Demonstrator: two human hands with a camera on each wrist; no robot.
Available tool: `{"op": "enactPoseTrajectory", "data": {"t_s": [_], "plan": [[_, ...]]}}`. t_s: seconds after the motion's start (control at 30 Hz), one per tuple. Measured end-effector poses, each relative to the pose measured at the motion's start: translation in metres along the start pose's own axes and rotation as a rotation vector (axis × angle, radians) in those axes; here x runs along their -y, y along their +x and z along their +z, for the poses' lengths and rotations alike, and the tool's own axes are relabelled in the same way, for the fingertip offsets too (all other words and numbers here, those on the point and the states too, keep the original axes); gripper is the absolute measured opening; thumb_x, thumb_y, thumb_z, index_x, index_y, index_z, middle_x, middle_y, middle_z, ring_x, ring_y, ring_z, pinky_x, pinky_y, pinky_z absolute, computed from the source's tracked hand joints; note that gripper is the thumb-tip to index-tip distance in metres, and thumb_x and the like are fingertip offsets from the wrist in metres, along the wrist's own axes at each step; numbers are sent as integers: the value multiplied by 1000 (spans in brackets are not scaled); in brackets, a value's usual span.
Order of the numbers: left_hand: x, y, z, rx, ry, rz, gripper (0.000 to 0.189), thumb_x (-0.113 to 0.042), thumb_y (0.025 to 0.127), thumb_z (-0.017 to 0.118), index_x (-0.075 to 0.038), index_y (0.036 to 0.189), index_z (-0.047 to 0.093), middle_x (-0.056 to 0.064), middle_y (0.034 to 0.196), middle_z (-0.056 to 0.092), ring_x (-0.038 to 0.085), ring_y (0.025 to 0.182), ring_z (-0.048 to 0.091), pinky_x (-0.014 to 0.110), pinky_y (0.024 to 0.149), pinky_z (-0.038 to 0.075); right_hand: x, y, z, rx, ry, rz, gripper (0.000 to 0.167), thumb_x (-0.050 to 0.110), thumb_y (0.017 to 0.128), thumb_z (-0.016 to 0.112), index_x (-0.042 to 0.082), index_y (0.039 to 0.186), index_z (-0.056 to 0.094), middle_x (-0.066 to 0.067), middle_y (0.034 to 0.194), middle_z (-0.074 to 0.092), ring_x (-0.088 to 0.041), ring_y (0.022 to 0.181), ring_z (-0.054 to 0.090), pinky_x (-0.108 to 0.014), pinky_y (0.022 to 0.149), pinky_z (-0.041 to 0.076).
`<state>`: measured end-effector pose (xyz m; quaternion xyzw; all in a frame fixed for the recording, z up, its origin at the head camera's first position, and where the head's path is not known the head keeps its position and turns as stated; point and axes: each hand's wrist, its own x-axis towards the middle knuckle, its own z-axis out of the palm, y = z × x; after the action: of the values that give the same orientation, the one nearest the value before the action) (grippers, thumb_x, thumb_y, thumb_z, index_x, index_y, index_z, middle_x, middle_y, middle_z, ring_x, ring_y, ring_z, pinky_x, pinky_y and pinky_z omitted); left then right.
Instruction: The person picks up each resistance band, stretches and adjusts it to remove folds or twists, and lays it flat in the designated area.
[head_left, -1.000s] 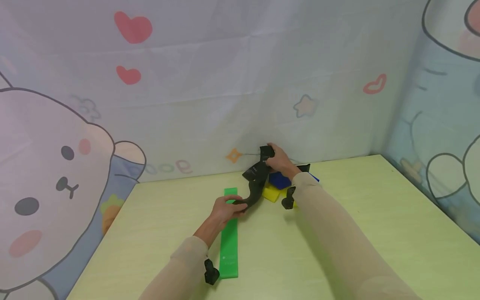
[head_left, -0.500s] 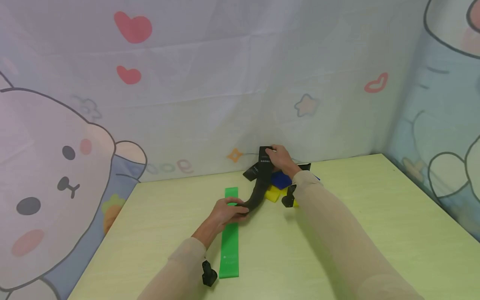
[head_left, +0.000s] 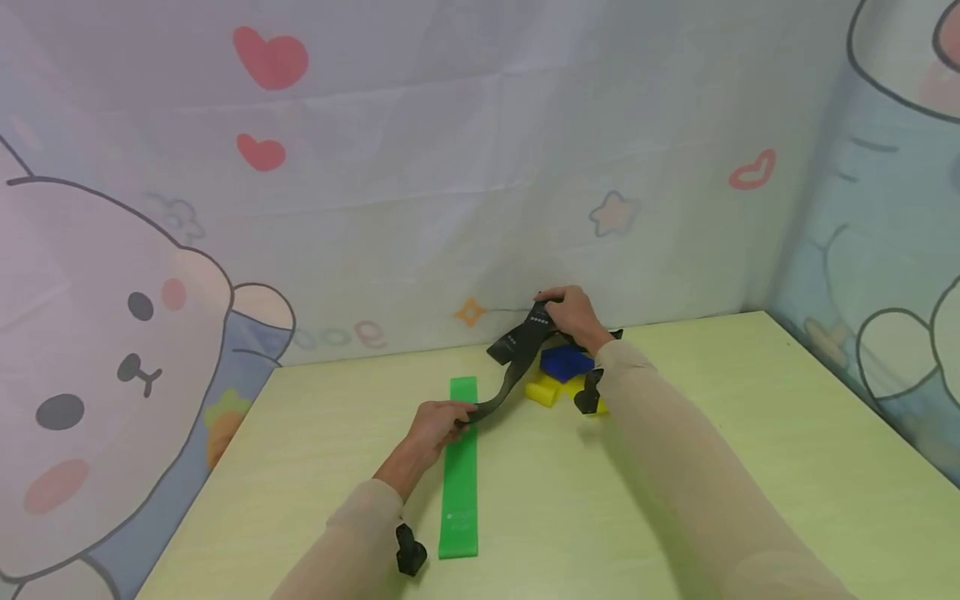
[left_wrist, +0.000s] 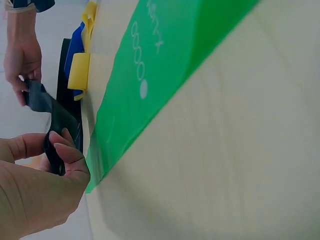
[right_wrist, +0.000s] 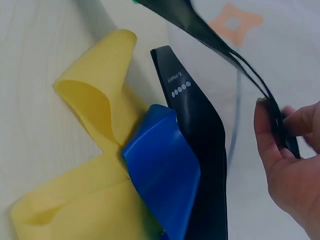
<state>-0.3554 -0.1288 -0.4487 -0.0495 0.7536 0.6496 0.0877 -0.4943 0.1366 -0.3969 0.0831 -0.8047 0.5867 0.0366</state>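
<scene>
A black resistance band (head_left: 517,371) hangs between my two hands, raised off the table and sagging in a curve. My left hand (head_left: 433,427) pinches its near end above the green resistance band (head_left: 460,500), which lies flat and lengthwise. The far end is gripped between thumb and fingers of my right hand (head_left: 577,315), near the back wall. Below that hand, a second black band (right_wrist: 200,120) printed "X-Heavy" lies with a folded blue band (right_wrist: 162,160) and a looped yellow band (right_wrist: 100,95). My right forearm covers part of this pile in the head view.
The pale wood-grain table (head_left: 337,467) meets a printed cloth backdrop (head_left: 412,208) at its back edge. Another cloth wall (head_left: 885,250) stands along the right side. A small black device (head_left: 410,550) is worn at my left wrist.
My left hand has drawn slightly left with the band's near end. My right hand has shifted a little right, and the band now stretches more slantwise between them.
</scene>
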Motion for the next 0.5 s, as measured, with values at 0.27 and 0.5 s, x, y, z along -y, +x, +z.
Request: {"op": "enactPoseTrajectory", "data": {"t_s": [0.27,0.5], "plan": [[-2,-1,-12,-68,-52,22,35,6,89,53,10,121,67,20,114,61,15,73,54,23,62,43,-4,-3,-13,9,-35,-14,36,3,98,52,-5,131,63,-24,137,54,-37,106,66,-40,83,59],[-3,-2,-31,-149,-89,56,30,5,94,56,6,123,66,26,129,53,18,81,61,23,62,42,-1,-5,-18,65,-37,-49,26,3,96,62,-7,120,67,-25,126,60,-37,105,65,-46,90,56]]}}
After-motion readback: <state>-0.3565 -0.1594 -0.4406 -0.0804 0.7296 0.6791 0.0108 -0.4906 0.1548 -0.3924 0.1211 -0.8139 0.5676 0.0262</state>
